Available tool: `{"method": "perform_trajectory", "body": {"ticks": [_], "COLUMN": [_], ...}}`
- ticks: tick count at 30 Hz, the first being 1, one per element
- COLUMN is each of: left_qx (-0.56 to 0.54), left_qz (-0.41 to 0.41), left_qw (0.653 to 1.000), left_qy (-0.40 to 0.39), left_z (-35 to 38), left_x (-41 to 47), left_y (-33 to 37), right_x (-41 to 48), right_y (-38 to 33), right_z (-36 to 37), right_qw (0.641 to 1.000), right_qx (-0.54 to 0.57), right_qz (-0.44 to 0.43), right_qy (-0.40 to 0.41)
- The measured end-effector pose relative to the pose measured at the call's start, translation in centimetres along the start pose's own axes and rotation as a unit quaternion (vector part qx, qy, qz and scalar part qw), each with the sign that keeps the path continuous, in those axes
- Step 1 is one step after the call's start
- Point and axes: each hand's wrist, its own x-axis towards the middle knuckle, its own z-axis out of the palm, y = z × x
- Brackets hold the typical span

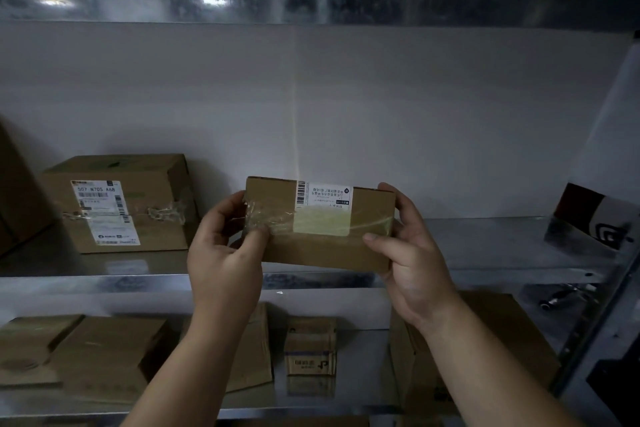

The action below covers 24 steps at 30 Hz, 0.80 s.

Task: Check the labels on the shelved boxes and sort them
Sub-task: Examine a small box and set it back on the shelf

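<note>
Both hands hold the small box (322,246) by its short ends: the left hand (225,253) pinches the taped left end, thumb in front, and the right hand (412,267) wraps round the right end. It hangs before the middle shelf (485,243), over the front edge, its long axis running level from hand to hand. Its white label (323,196) sits along the top edge, nearer the right hand. The print looks upside down, so reading it likely calls for turning the box over. A bigger labelled box (121,204) stands on the shelf, well to the left.
</note>
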Motion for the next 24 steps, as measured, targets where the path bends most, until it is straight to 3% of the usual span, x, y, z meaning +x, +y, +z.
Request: {"method": "perform_trajectory", "body": {"ticks": [2, 4, 7, 9, 12, 15, 20, 22, 24], "left_qx": [-0.048, -0.115, -0.130, -0.120, -0.093, 0.033, 0.309, 0.340, 0.296], "left_qz": [-0.030, -0.119, -0.234, -0.222, -0.180, -0.100, -0.007, 0.003, -0.004], "left_qw": [0.998, 0.986, 0.956, 0.952, 0.966, 0.974, 0.911, 0.897, 0.915], "left_qy": [0.017, 0.008, -0.119, -0.172, -0.162, -0.203, -0.272, -0.283, -0.272], "left_z": [0.2, 0.6, 1.6, 2.4, 2.1, 0.4, -0.3, -0.1, 0.1], "left_x": [0.0, 0.0, -0.3, -0.7, 0.1, 2.5, 5.4, 5.9, 6.3], "left_y": [0.0, -0.1, -0.2, -0.1, 0.7, 2.4, 5.9, 6.9, 7.2], "right_x": [-0.2, -0.2, -0.3, -0.7, -0.8, 0.6, 4.0, 4.8, 5.3], "right_y": [0.1, 0.6, 2.1, 2.8, 2.3, -0.4, -5.1, -5.4, -4.9], "right_z": [0.4, 1.1, 2.7, 3.6, 3.8, 2.5, 1.0, 1.2, 1.3], "right_qw": [0.999, 0.995, 0.987, 0.990, 0.998, 0.996, 0.968, 0.959, 0.959], "right_qx": [0.042, 0.095, 0.149, 0.125, 0.018, -0.080, -0.237, -0.269, -0.270], "right_qz": [0.006, 0.016, 0.047, 0.054, 0.052, 0.010, -0.075, -0.072, -0.067], "right_qy": [0.005, 0.019, 0.025, 0.026, 0.041, 0.046, -0.021, -0.052, -0.060]}}
